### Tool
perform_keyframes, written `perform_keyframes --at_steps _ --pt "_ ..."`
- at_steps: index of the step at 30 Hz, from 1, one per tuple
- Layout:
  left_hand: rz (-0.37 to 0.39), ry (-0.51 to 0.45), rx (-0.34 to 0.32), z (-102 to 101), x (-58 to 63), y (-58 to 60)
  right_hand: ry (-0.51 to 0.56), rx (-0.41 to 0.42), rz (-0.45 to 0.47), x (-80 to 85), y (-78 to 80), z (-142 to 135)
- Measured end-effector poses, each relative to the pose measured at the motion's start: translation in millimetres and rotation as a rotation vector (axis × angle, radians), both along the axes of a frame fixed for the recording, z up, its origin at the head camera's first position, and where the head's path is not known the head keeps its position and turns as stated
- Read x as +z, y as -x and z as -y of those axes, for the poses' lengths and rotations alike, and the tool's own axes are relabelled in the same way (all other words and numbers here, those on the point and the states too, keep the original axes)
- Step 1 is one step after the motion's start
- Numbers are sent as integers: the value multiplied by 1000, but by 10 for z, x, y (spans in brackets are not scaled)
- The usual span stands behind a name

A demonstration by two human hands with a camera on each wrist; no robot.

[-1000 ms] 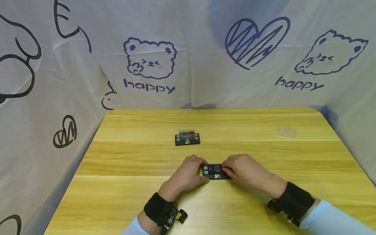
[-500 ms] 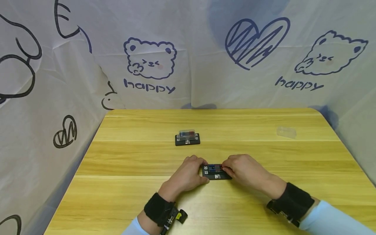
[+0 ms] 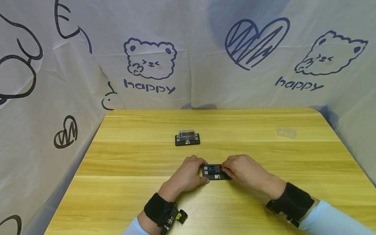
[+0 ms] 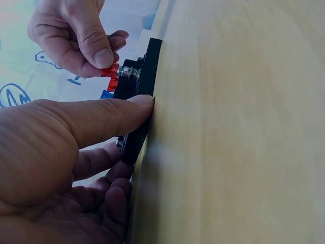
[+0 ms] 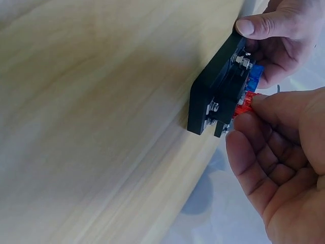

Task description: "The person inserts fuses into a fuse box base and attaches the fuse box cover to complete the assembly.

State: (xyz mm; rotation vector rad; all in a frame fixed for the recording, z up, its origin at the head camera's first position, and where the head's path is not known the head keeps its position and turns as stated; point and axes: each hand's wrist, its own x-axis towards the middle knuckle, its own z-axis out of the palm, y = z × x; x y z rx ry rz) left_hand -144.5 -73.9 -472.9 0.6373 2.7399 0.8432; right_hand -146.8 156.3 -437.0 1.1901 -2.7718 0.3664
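Observation:
A black fuse block (image 3: 212, 177) with metal screw terminals lies on the table in front of me. My left hand (image 3: 188, 174) grips its left end, thumb on the near long side and fingers round the far side. At its right part, my right hand (image 3: 245, 171) pinches a red blade fuse (image 4: 109, 71) between thumb and forefinger, right at the slots. Beside that fuse, the left wrist view shows more red in the block. A blue blade fuse (image 5: 254, 77) sits farther left along the row. My right fingertips hide much of the pinched fuse.
Farther back on the wooden table (image 3: 132, 153) stands a second fuse block (image 3: 187, 142) under a clear cover (image 3: 186, 134), with blue and red fuses inside. A loose clear cover (image 3: 286, 132) lies at the back right. White cloth with drawings (image 3: 205, 88) encloses the table's back and sides.

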Motion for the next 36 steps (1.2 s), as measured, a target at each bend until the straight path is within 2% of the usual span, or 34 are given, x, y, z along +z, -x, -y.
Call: perform_keyframes --at_steps 10,24,36 --pt "-3 -3 -1 -4 -4 2 -18 -15 29 -15 -5 -3" --pt "-2 -11 -1 -1 -4 1 21 -65 37 -32 -22 -10" --pt "-11 -9 -4 1 -13 1 30 -27 -11 -27 -21 -7"
